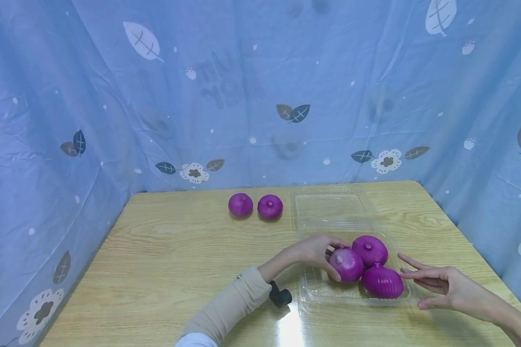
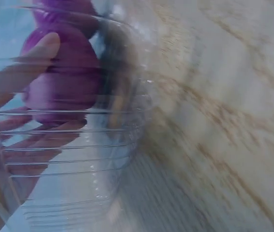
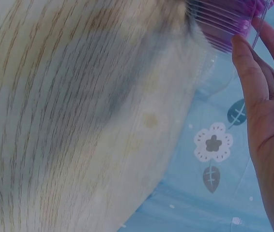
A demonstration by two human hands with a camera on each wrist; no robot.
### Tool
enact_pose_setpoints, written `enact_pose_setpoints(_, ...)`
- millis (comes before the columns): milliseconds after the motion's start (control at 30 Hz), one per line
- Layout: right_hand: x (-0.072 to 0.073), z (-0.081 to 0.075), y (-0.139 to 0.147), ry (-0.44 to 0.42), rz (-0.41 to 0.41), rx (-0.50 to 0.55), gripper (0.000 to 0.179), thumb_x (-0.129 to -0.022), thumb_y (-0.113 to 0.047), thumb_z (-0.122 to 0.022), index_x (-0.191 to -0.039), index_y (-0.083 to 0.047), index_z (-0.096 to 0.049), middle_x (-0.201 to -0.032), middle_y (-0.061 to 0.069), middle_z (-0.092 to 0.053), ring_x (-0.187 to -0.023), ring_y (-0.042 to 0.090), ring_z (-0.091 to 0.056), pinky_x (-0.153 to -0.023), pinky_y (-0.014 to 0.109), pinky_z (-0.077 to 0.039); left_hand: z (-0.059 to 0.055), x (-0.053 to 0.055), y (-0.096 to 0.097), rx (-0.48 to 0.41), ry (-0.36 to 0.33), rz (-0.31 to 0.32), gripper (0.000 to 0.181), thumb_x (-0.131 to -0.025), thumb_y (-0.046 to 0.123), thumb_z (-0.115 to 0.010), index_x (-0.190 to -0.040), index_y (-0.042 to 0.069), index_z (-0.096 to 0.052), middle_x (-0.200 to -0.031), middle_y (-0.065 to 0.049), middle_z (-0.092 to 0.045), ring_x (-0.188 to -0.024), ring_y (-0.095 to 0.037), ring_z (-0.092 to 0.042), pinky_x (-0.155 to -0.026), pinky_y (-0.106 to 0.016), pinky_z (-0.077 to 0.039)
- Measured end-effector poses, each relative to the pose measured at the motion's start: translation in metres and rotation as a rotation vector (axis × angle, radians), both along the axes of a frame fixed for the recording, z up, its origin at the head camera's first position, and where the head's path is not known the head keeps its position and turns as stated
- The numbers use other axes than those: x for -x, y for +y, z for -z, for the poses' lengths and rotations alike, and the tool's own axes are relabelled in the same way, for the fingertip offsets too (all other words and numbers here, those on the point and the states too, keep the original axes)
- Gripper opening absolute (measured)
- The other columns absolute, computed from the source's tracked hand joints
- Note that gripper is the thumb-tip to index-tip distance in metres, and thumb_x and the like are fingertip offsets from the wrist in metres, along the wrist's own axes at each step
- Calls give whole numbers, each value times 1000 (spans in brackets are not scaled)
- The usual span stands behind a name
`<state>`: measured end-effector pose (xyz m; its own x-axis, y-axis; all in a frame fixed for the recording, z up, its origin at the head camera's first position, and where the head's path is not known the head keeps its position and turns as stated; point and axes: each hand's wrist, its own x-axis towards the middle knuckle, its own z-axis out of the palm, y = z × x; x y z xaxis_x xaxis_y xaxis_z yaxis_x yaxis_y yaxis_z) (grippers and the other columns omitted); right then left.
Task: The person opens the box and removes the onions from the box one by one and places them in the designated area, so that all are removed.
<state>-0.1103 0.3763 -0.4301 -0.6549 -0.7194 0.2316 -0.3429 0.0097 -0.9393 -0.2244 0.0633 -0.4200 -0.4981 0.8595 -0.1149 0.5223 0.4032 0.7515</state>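
My left hand (image 1: 316,251) grips a purple onion (image 1: 348,266) inside a clear plastic box (image 1: 301,289), thumb on the near side and fingers behind. Two more purple onions share the box: one at the back (image 1: 370,250) and one at the front right (image 1: 383,282). In the left wrist view the held onion (image 2: 71,67) shows through the ridged clear wall, partly blurred. At the box's right side my right hand (image 1: 447,286) has its fingers extended, the tips close to the wall. Whether they touch it I cannot tell; nothing is held there.
Behind the box its clear lid (image 1: 330,209) lies folded back flat on the wooden table (image 1: 165,270). Two purple onions, one left (image 1: 240,205) and one right (image 1: 270,207), sit near the table's back edge. A blue patterned curtain (image 1: 243,96) surrounds the table.
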Motion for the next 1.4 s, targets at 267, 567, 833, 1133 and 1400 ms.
enact_pose_setpoints(267, 0, 0, 0, 4, -4, 11, 52, -79, 25, -57, -129, 19, -45, -157, -11, -23, -134, 1, -33, -101, 17, -39, -6, -2, -17, -246, -246, 12, 80, -73, 0, -81, -143, 15, -43, -136, 0, -49, -114, -7, -55, -91, -17, -49)
enact_pose_setpoints(567, 4, -3, 1, 61, 6, -10, 51, -79, 23, -59, -128, 17, -47, -157, -9, -23, -133, 2, -35, -100, 17, -40, -14, 1, -40, -616, -495, 28, 76, -77, -18, -66, -141, 10, -36, -135, -7, -50, -119, -16, -55, -96, -35, -50)
enact_pose_setpoints(833, 3, -3, 0, 15, 1, -6, 50, -80, 23, -58, -129, 18, -46, -156, -13, -24, -133, 0, -35, -99, 19, -43, -9, -1, -44, -724, -552, 67, 87, -74, -26, -57, -146, 5, -19, -140, -22, -38, -124, -22, -50, -103, -43, -44)
enact_pose_setpoints(1133, 2, -1, -1, 2, -23, 13, 51, -80, 24, -57, -130, 19, -44, -157, -11, -22, -134, 1, -33, -100, 18, -41, -4, -4, -51, -724, -408, 8, 60, -76, -20, -64, -127, -2, -39, -147, -15, -38, -131, -19, -44, -103, -36, -44)
enact_pose_setpoints(1400, 2, -1, 1, -28, -32, 13, 50, -81, 22, -57, -130, 18, -44, -156, -14, -23, -134, 0, -33, -99, 20, -42, -6, -7, -61, -578, -68, -48, 71, -73, -4, -78, -136, 10, -47, -140, -4, -42, -130, -11, -39, -97, -28, -48)
